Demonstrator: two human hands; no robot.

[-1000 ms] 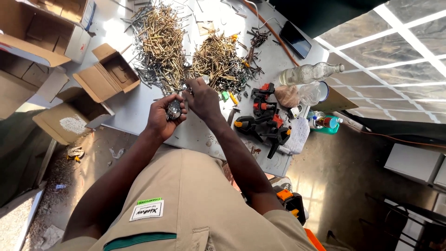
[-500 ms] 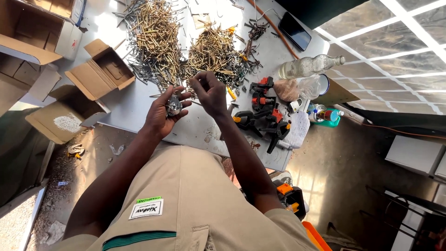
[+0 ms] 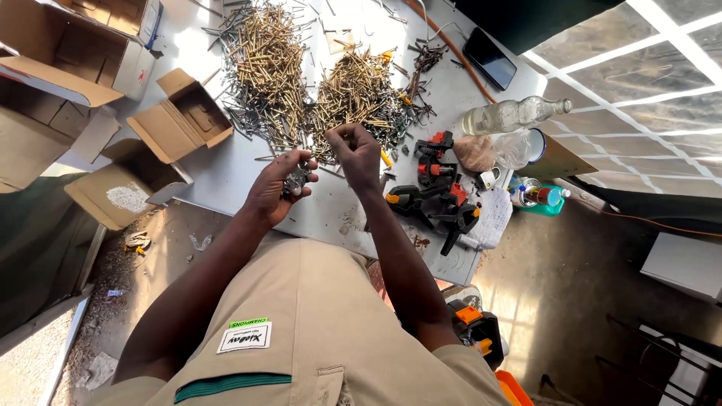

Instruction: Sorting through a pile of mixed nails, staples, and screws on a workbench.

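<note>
Over the grey table, left hand grips screws; right hand pinches one.

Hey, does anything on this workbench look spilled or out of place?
Yes. Screws lie loose in heaps across the table instead of in the open cardboard boxes. A glass bottle lies on its side near a phone.

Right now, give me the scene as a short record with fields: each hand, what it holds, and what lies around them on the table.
left hand: closed around a small bunch of metal fasteners
right hand: fingertips pinched together above the table; what they pinch is too small to tell
table: grey, sunlit
piles: two heaps of brass-coloured screws beyond the hands
right side: black and orange clamps, clear glass bottle, dark phone
left side: open cardboard boxes
</note>
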